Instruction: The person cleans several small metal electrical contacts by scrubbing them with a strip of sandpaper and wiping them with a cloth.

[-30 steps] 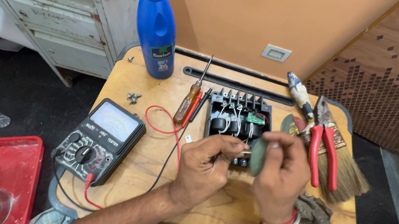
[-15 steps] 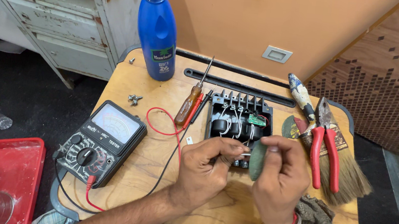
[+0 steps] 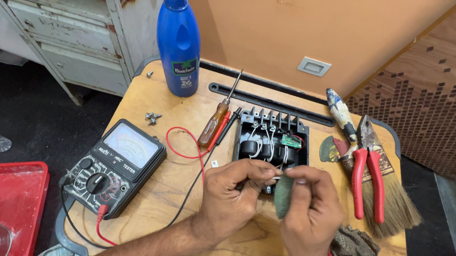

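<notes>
My left hand [image 3: 234,194] pinches a small metal part at its fingertips, just in front of a black electrical unit [image 3: 272,141] with coils and a small green board. My right hand [image 3: 309,214] holds a folded piece of dark green abrasive paper [image 3: 283,196] against that part. Both hands meet over the wooden table [image 3: 174,196], near its front edge. The small part is mostly hidden by my fingers.
A black analog multimeter [image 3: 115,166] with red and black leads lies at left. A blue bottle [image 3: 179,39] stands at the back. A screwdriver [image 3: 216,118], red-handled pliers [image 3: 369,167], a brush [image 3: 381,188], a rag [image 3: 357,251] and loose screws [image 3: 152,117] lie around. A red tray [image 3: 2,199] sits on the floor.
My hands have stayed together in front of the black unit, with only small finger shifts on the part and the paper.
</notes>
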